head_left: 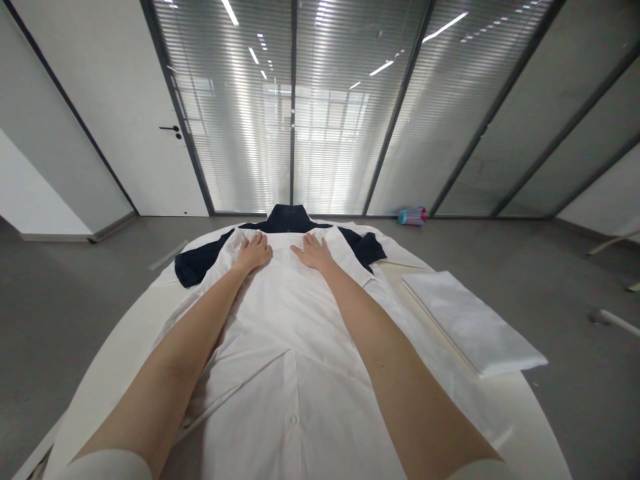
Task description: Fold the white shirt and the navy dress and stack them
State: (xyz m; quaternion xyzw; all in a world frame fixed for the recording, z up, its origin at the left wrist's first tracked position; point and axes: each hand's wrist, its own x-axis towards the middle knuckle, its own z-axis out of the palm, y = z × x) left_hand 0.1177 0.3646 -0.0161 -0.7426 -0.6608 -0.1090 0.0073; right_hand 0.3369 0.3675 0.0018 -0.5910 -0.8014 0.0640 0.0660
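Observation:
A white shirt (280, 307) is spread over the table in front of me, its buttoned placket running toward me. Beneath its far end lies a navy garment (289, 219), whose collar and two short sleeves stick out beyond the white fabric. My left hand (255, 252) rests on the upper left of the white shirt, fingers pointing away. On the upper right, my right hand (313, 252) lies with its fingers spread on the same fabric. Both palms press down and neither hand grips anything. My forearms cover parts of the shirt's sides.
The round white table (120, 360) carries a folded white cloth (470, 323) at its right edge. A blue and red item (413, 216) lies on the grey floor by the glass partition (330, 133). A door (125, 100) is at the left; pale legs of furniture (620, 323) show far right.

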